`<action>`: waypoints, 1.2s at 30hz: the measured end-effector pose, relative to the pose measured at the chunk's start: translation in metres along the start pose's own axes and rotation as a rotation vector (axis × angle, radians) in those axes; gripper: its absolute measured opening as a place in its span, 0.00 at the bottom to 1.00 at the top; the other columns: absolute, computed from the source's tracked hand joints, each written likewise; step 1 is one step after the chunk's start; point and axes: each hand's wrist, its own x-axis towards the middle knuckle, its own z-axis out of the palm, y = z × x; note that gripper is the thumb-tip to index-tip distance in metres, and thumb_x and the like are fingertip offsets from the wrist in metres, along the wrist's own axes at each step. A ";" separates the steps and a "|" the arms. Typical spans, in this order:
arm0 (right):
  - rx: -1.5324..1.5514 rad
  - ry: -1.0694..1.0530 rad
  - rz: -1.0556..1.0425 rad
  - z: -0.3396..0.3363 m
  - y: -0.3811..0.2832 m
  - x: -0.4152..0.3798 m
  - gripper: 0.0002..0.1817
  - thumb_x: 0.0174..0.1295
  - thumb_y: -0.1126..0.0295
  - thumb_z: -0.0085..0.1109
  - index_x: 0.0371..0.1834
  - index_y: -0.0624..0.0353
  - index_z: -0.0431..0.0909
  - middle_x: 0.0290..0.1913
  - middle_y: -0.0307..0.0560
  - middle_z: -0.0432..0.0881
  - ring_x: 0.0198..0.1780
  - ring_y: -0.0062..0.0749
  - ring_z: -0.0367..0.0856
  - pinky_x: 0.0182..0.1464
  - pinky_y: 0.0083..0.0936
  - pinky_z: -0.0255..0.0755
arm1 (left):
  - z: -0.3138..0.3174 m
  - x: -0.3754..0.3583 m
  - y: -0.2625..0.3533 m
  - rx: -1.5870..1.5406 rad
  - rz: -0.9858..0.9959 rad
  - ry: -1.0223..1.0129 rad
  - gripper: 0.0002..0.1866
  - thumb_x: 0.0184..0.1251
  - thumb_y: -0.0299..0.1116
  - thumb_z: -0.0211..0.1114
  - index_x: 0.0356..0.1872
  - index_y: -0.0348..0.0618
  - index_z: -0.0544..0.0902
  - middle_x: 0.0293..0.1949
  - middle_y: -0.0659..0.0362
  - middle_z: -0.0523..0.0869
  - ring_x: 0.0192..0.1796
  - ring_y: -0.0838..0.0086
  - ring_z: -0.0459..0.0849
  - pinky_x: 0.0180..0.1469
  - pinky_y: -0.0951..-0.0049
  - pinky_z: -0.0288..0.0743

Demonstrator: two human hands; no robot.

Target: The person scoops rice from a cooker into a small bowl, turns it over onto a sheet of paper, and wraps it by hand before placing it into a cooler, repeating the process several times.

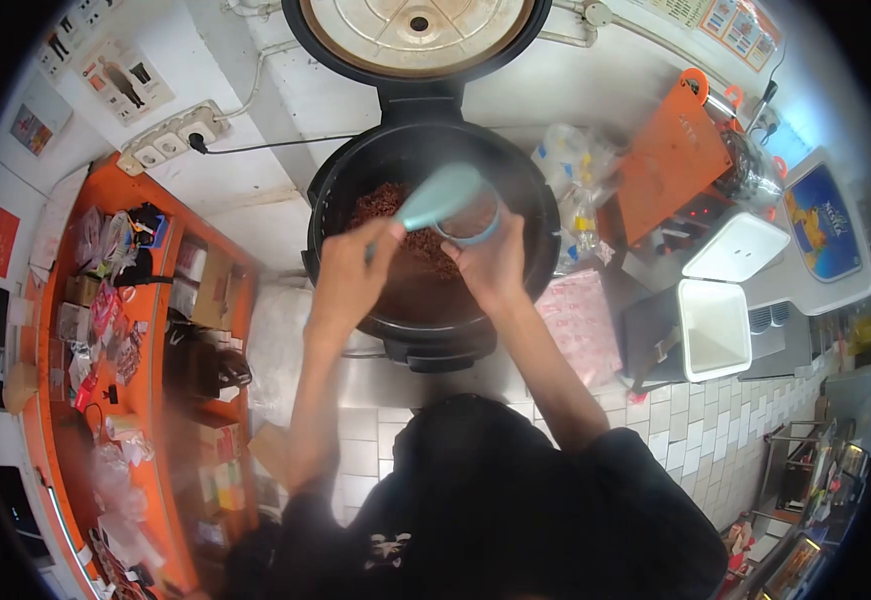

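My left hand (350, 275) is closed around the handle of a pale teal rice paddle (442, 196), its blade raised and slightly blurred. A light blue cup (477, 236) is gripped in my right hand (495, 265), tilted close beside the paddle. Both hands are over a large black rice cooker (425, 310) that stands with its lid (420, 35) up. Inside the pot lies a heap of reddish-brown cooked grains (380, 203), partly hidden behind the paddle and my hands.
Orange shelves (180, 200) with packets and boxes stand at left. Plastic bags (575, 170) and a pink-and-white package (577, 325) lie right of the cooker. Farther right are a white open-lidded bin (715, 330) and an orange panel (670, 160). A power strip (170, 140) hangs on the wall.
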 end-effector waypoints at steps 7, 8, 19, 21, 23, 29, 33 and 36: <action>0.155 0.030 -0.279 0.012 0.009 -0.006 0.24 0.75 0.56 0.39 0.71 0.48 0.61 0.68 0.46 0.71 0.68 0.41 0.71 0.66 0.49 0.67 | -0.004 0.001 0.003 -0.011 0.026 -0.020 0.19 0.78 0.41 0.59 0.47 0.33 0.85 0.27 0.42 0.83 0.26 0.58 0.78 0.37 0.63 0.74; 0.142 0.003 -0.305 0.018 0.007 -0.006 0.25 0.75 0.54 0.42 0.70 0.51 0.62 0.67 0.46 0.72 0.68 0.41 0.71 0.68 0.47 0.66 | -0.007 0.005 0.011 0.068 -0.133 -0.095 0.18 0.78 0.41 0.60 0.49 0.33 0.85 0.32 0.43 0.86 0.32 0.65 0.83 0.42 0.65 0.76; 0.222 -0.122 -0.231 -0.121 -0.083 -0.089 0.37 0.68 0.38 0.46 0.71 0.54 0.67 0.68 0.52 0.74 0.65 0.58 0.74 0.58 0.48 0.74 | 0.013 -0.026 -0.027 0.555 -0.086 -0.042 0.28 0.75 0.53 0.61 0.59 0.36 0.82 0.39 0.42 0.87 0.44 0.56 0.86 0.54 0.59 0.77; 0.311 0.010 -0.155 -0.163 -0.092 -0.108 0.37 0.67 0.39 0.49 0.70 0.54 0.68 0.68 0.52 0.74 0.65 0.57 0.74 0.58 0.48 0.73 | 0.052 -0.033 0.027 0.710 0.318 0.340 0.27 0.69 0.48 0.68 0.60 0.38 0.81 0.44 0.46 0.88 0.53 0.50 0.85 0.61 0.55 0.73; 0.264 0.084 -0.103 -0.223 -0.090 -0.125 0.37 0.66 0.39 0.52 0.69 0.54 0.69 0.66 0.51 0.75 0.65 0.54 0.74 0.59 0.46 0.72 | 0.108 -0.065 0.066 0.142 0.226 0.262 0.20 0.64 0.41 0.72 0.52 0.41 0.85 0.46 0.51 0.89 0.55 0.52 0.83 0.63 0.54 0.71; 0.323 0.270 0.178 -0.356 -0.071 -0.139 0.36 0.67 0.37 0.50 0.68 0.52 0.71 0.66 0.44 0.76 0.63 0.43 0.76 0.59 0.43 0.71 | 0.318 -0.166 -0.009 -0.211 -0.191 -0.760 0.16 0.69 0.39 0.68 0.53 0.44 0.86 0.57 0.49 0.86 0.60 0.52 0.83 0.64 0.52 0.72; -0.295 0.203 -0.100 -0.333 -0.066 -0.134 0.33 0.69 0.42 0.55 0.66 0.56 0.72 0.60 0.45 0.78 0.61 0.36 0.76 0.60 0.40 0.69 | 0.366 -0.221 -0.072 0.318 0.191 -0.757 0.22 0.71 0.43 0.65 0.63 0.50 0.80 0.75 0.51 0.69 0.78 0.57 0.62 0.76 0.47 0.57; -1.093 0.192 -0.461 -0.341 -0.054 -0.123 0.35 0.58 0.59 0.74 0.68 0.57 0.73 0.61 0.49 0.77 0.63 0.40 0.74 0.65 0.43 0.65 | 0.373 -0.232 -0.081 0.353 0.182 -0.727 0.23 0.71 0.44 0.63 0.65 0.53 0.78 0.78 0.54 0.64 0.81 0.60 0.57 0.78 0.46 0.54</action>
